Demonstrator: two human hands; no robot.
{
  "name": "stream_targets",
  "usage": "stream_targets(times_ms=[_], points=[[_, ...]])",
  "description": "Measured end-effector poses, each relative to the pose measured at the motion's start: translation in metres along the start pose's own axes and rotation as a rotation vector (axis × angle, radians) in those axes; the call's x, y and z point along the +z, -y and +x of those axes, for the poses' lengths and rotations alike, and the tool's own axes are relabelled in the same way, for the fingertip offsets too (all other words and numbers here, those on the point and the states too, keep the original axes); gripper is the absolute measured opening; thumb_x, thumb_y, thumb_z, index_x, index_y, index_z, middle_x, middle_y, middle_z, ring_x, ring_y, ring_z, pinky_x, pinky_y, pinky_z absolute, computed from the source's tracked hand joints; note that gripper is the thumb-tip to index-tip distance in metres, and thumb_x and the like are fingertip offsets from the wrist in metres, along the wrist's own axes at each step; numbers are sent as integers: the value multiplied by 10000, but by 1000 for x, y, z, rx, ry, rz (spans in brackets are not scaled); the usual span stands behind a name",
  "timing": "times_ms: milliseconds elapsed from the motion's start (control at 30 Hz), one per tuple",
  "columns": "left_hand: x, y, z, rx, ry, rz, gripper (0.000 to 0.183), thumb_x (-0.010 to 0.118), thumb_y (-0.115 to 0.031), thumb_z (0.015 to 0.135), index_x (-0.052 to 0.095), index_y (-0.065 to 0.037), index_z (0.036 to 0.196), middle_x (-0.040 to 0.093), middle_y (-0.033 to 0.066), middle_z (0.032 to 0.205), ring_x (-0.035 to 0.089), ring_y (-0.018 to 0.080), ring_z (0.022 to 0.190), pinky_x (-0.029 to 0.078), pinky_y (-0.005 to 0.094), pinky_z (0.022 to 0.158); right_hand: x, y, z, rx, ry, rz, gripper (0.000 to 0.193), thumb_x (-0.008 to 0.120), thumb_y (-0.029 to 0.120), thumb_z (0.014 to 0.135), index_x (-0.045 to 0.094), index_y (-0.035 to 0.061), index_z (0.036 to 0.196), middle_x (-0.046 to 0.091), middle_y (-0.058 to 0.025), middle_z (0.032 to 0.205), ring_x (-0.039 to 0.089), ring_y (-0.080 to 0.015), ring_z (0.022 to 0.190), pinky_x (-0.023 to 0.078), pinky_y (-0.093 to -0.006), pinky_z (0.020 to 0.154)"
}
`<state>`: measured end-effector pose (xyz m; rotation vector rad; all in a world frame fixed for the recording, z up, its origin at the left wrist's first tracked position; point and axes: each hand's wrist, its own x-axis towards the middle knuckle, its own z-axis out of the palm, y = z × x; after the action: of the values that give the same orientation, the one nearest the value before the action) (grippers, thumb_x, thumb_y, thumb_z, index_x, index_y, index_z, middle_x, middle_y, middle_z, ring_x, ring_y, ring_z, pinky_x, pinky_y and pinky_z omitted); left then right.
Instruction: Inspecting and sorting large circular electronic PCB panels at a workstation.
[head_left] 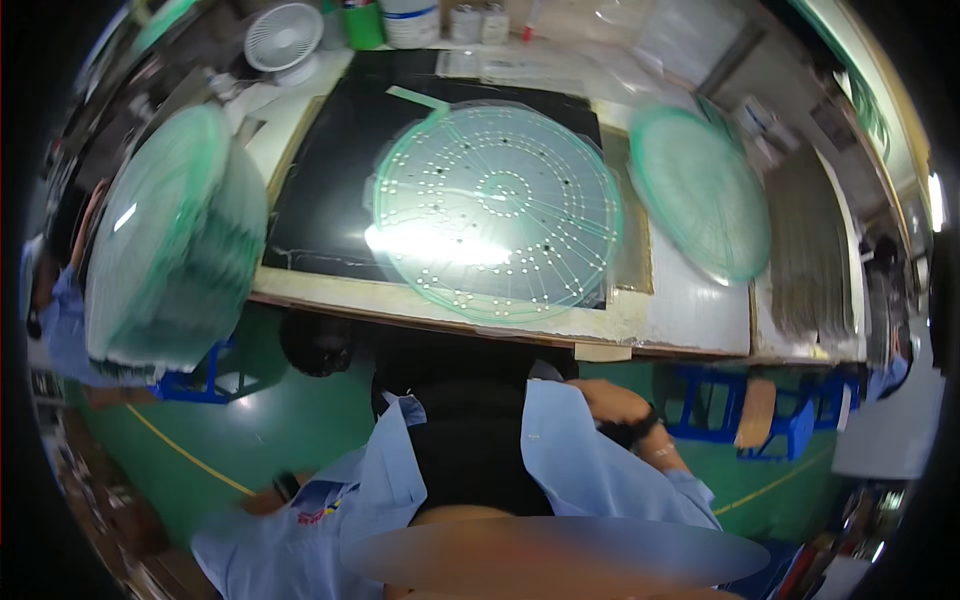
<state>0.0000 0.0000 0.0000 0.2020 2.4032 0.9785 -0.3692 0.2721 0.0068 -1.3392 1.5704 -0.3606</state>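
A round, clear green-edged sheet (500,215) with rings and radiating lines of small pale dots lies on a black board (325,205) in front of me. A short pale green strip (418,98) sticks out at its upper left. My right hand (612,403) is down at my lap, below the table edge, near the front of my blue shirt; its fingers are mostly hidden. Low on the left, beside my body, my left hand (262,501) is blurred and partly hidden, with a dark band at the wrist. Neither hand touches the round sheet.
A tall stack of round green-edged sheets (165,230) stands at the left. More round sheets (705,190) lie to the right, beside a grey-brown stack (808,240). A white fan (284,40) and a white tub (411,22) stand at the back. Blue stools (700,402) are below the table.
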Motion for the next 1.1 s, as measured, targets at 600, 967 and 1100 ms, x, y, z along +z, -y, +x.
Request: stream_targets(times_ms=[600,967,1100], points=[[-335,137,96,-457,-1236,70,1023,606,-565,740,133,99,1358,314,344,1319,312,423,1259,269,421,1039,-185,182,58,-500,-401,-356,323,602,133,828,564,46,1136,621,-86,1053,591,-196,924,462,-293,794],[-336,139,97,-471,-1016,209,875,557,-549,794,160,-72,1410,316,280,1354,187,383,1325,125,419,1094,-209,126,175,-124,-577,-1007,739,580,586,723,511,28,1202,527,-237,1150,561,-395,920,473,-415,788],[-344,130,103,130,-1115,-713,811,611,-205,843,55,-105,1425,321,248,1361,469,247,1140,381,385,974,-217,156,162,-72,-402,-1021,733,598,604,697,547,39,1161,614,-188,1009,626,-335,807,500,-396,710]])
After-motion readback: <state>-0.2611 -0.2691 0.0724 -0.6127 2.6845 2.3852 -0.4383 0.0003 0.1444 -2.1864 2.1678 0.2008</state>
